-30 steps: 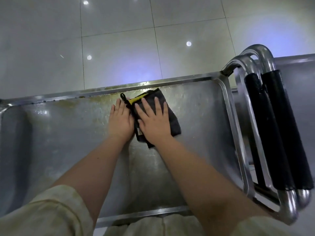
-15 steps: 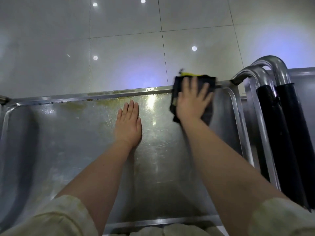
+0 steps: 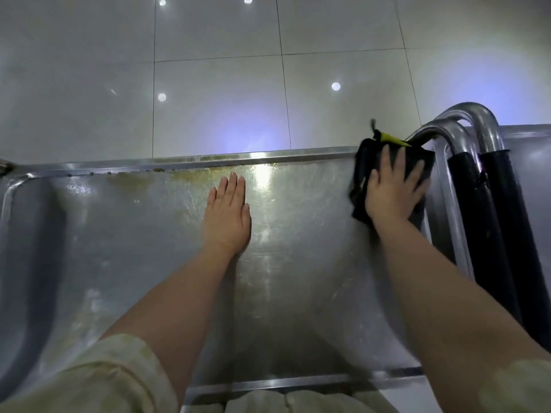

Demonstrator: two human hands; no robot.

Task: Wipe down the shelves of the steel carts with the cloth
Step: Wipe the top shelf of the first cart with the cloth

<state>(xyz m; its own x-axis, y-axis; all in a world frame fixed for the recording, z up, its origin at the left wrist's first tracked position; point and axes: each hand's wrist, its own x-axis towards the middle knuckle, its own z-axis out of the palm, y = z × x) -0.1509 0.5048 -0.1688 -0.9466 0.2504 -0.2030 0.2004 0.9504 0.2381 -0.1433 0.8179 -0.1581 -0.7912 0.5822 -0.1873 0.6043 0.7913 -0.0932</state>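
cloth (image 3: 364, 169): dark and soft, a bit bunched, yellow tag plus a little black loop; it's in the shelf's far right corner, riding up on the rim
right hand (image 3: 390, 190): flat on the cloth, fingers straight and spread, pressing it down
left hand (image 3: 228, 216): palm down mid-shelf near the far rim, fingers straight and together
shelf (image 3: 143, 239): scratched shiny steel tray, raised rim, brownish grime along the far edge, wide bare stretch on its left half
handles (image 3: 474, 210): bent steel tubes with black grips, just off the shelf's right side
floor (image 3: 214, 84): glossy pale tiles beyond the far rim
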